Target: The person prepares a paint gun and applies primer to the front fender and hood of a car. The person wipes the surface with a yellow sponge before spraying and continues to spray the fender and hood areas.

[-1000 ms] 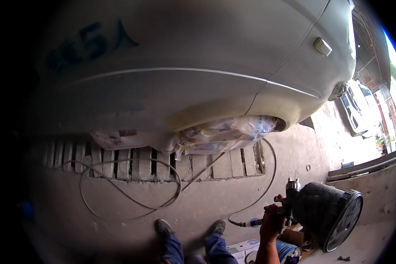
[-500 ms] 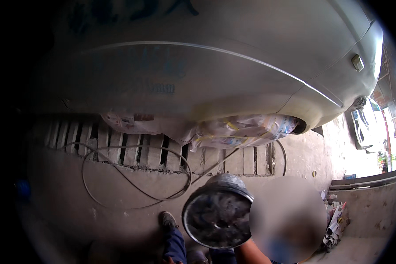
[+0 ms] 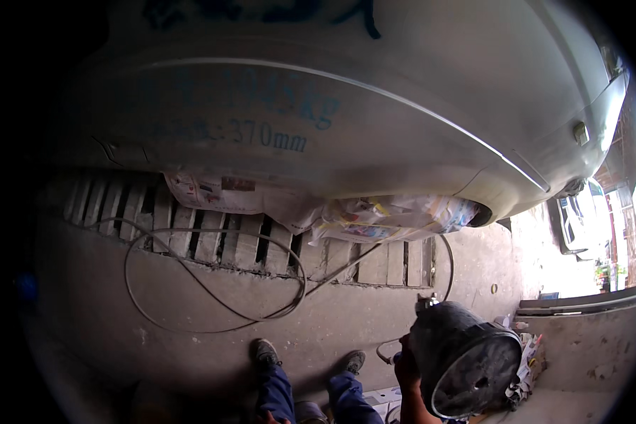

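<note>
A spray gun (image 3: 425, 304) with a large dark cup (image 3: 445, 332) hangs at the lower right, the cup's round lid (image 3: 479, 381) facing me. My right hand (image 3: 406, 367) is closed round its handle; the cup partly hides the fingers. Only a sliver of my left hand (image 3: 268, 418) shows at the lower edge, by my left trouser leg, its fingers cut off. Beyond the gun stands a grey vehicle body (image 3: 389, 141) with dark lettering. Printed masking paper (image 3: 396, 215) covers its wheel and lower edge.
A thin hose (image 3: 304, 283) lies in loops on the concrete floor (image 3: 191, 304) and over a slatted floor grate (image 3: 240, 247). My two shoes stand before it. To the right are crumpled paper (image 3: 526, 374) and a low wall (image 3: 593, 346); a white vehicle (image 3: 576, 219) stands outside.
The spray gun and my right hand have moved right, from in front of my legs, and the cup has turned. My right shoe now shows. The view has shifted slightly.
</note>
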